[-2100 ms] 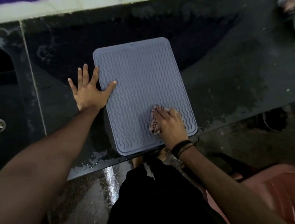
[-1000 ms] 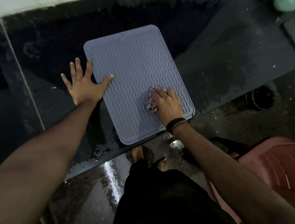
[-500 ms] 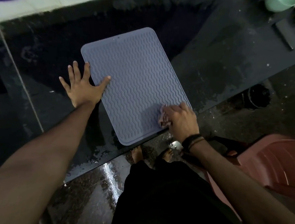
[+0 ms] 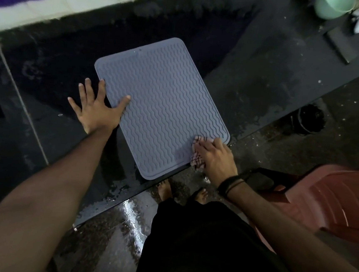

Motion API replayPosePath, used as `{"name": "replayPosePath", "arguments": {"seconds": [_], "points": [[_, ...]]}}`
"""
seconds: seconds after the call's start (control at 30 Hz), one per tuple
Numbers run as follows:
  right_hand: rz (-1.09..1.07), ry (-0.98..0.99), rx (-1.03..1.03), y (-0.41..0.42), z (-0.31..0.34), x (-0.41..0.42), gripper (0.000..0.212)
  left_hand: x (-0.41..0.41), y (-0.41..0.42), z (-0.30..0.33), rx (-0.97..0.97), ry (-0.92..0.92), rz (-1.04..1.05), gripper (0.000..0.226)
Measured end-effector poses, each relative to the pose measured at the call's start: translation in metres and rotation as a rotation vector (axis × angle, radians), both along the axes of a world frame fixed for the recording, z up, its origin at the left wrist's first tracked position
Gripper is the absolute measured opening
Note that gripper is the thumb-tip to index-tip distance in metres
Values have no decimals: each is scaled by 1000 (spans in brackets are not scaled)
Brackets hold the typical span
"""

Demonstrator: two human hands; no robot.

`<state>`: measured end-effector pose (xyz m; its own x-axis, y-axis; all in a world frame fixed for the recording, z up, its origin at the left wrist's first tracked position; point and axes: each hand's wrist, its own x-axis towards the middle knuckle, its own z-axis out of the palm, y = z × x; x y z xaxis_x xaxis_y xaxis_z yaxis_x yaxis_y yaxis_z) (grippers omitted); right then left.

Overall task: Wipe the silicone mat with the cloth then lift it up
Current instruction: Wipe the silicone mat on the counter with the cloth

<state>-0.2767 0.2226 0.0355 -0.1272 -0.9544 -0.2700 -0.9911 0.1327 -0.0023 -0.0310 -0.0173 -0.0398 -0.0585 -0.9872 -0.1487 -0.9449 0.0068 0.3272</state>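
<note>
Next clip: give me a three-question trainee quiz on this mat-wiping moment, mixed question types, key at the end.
1. True or false: the mat has been lifted off the counter.
2. Which hand holds the cloth? A) left hand B) right hand C) neither
3. Fill in: the cloth is at the mat's near-____ corner.

Key
1. False; it lies flat.
2. B; the left hand lies spread, thumb on the mat's left edge.
3. right

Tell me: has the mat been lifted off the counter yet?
No, the silicone mat lies flat on the counter, the left hand pressing its edge and the right hand wiping with the cloth.
</note>
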Motion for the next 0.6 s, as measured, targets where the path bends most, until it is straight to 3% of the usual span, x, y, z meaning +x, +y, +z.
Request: {"name": "replayPosePath", "arguments": {"seconds": [0.13,0.27,0.37,0.6], "points": [[-35,6,10,-17,15,-7,36,0,1,1,-5,-7,-2,103],[-98,-76,-119,-76,16,-6,54,-1,1,1,-2,-12,6,103],[-65,-64,-30,-106,2,2,56,-2,1,2,-12,-13,17,102],[2,-39,-99,-40,-14,-6,48,-4,3,1,-20,-20,27,99]]}}
